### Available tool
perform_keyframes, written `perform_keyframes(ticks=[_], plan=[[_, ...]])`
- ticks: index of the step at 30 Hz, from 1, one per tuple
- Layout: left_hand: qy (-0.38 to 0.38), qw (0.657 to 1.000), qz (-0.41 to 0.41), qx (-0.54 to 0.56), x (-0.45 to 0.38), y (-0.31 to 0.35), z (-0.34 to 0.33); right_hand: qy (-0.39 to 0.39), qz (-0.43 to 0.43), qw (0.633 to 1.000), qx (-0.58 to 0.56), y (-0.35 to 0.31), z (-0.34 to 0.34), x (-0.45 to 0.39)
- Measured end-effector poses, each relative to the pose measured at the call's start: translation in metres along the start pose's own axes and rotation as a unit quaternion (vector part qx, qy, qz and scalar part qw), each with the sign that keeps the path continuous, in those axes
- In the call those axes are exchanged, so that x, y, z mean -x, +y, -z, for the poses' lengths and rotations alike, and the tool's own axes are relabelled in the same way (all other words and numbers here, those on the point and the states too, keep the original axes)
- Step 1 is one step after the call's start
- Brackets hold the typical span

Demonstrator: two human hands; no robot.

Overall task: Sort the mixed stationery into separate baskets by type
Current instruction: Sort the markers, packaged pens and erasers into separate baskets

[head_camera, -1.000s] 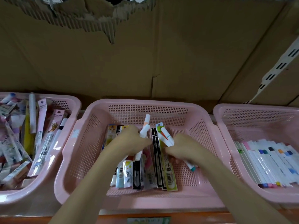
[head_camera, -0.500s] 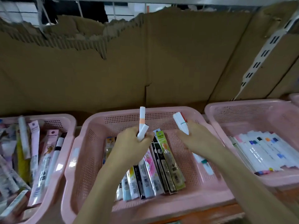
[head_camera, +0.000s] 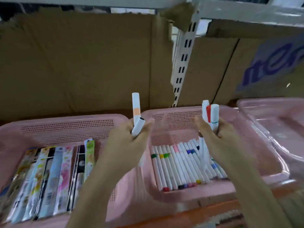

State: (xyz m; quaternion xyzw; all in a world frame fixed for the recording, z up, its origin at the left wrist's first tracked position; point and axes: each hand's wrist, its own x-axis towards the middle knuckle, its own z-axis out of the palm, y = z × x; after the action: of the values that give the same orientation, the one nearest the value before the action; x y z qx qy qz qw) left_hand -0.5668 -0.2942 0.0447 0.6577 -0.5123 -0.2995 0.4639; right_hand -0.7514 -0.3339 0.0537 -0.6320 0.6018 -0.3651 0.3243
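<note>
The left hand (head_camera: 126,142) grips two white markers (head_camera: 136,116) upright over the gap between the basket of packaged pens (head_camera: 54,127) and the basket of markers (head_camera: 174,116), where the right hand (head_camera: 218,139) clutches three more white markers (head_camera: 211,115) above the laid rows

Brown cardboard sheets (head_camera: 82,63) line a white slotted shelf upright (head_camera: 182,63).

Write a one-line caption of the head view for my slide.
Both hands, left hand and right hand, grip white markers above the marker basket.
</note>
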Motion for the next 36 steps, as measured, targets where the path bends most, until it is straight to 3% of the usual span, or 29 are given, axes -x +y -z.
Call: perform_keyframes(ticks=[6, 12, 15, 20, 24, 28, 30, 36], plan=[[-0.004, 0.998, 0.067, 0.021, 0.0, 0.039, -0.085, -0.057, 0.019, 0.996, 0.072, 0.056, 0.072, -0.039], [-0.026, 0.992, 0.112, -0.056, -0.001, 0.04, -0.125, -0.092, 0.058, 0.968, 0.225, 0.097, 0.088, -0.078], [-0.026, 0.988, 0.111, -0.104, -0.008, 0.034, -0.136, -0.116, 0.088, 0.937, 0.316, 0.099, 0.082, -0.1], [-0.058, 0.979, 0.118, -0.155, -0.015, 0.025, -0.143, -0.139, 0.038, 0.881, 0.45, 0.115, 0.056, -0.126], [-0.112, 0.966, 0.13, -0.191, -0.018, 0.015, -0.136, -0.207, 0.0, 0.863, 0.462, 0.135, 0.044, -0.121], [-0.147, 0.958, 0.137, -0.206, -0.019, 0.007, -0.13, -0.238, -0.037, 0.886, 0.396, 0.139, 0.046, -0.115], [-0.162, 0.957, 0.139, -0.197, -0.021, 0.003, -0.129, -0.264, -0.06, 0.876, 0.399, 0.136, 0.051, -0.114], [-0.198, 0.956, 0.112, -0.186, -0.021, -0.008, -0.13, -0.258, -0.077, 0.855, 0.443, 0.137, 0.057, -0.104]])
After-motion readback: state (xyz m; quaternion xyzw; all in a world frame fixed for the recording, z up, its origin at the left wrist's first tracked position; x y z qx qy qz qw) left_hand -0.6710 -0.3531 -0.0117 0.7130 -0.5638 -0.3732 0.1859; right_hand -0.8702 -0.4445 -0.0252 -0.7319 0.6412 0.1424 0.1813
